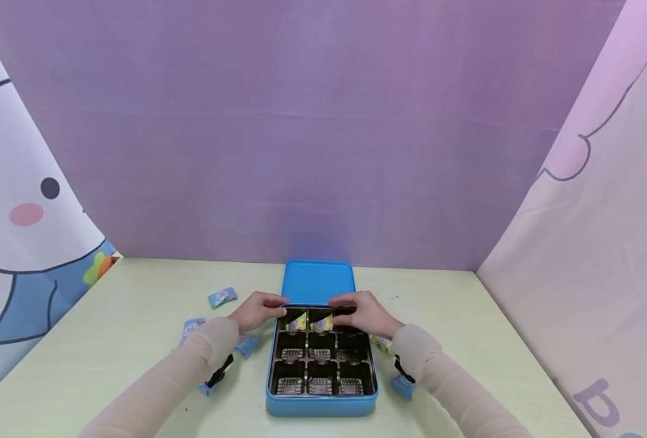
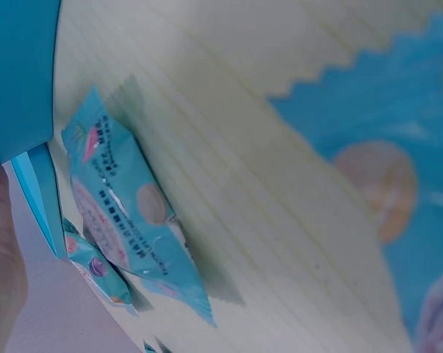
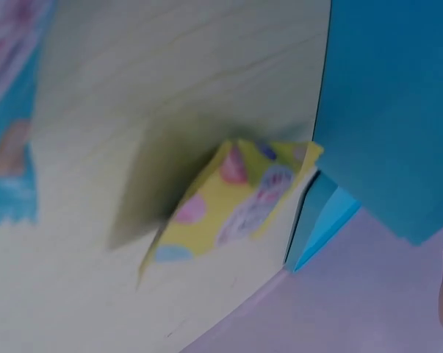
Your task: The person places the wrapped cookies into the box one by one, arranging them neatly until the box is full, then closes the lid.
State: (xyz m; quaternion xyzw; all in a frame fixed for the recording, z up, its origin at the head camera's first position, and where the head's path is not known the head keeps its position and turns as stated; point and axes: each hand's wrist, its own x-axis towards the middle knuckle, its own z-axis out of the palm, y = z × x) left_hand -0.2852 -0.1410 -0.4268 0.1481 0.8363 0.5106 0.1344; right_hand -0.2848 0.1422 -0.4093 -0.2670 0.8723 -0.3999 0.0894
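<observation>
Yellow sachets (image 1: 309,322), two of them, stand tilted in the back row of the blue tin (image 1: 321,404), in its left and middle compartments. I judge them light, soft and crinkly; a pinch at the crimped top edge should hold without crushing. My left hand (image 1: 258,310) rests at the tin's back left corner, fingers curled toward the left sachet; my right hand (image 1: 367,311) reaches over the back row, fingertips at the middle one. I cannot tell whether either hand actually pinches. Lid (image 1: 318,283) lies flat behind the tin. Blue sachets (image 2: 125,213) lie on the table (image 1: 137,316) to the left; one yellow packet (image 3: 232,202) lies beside the tin's right wall.
</observation>
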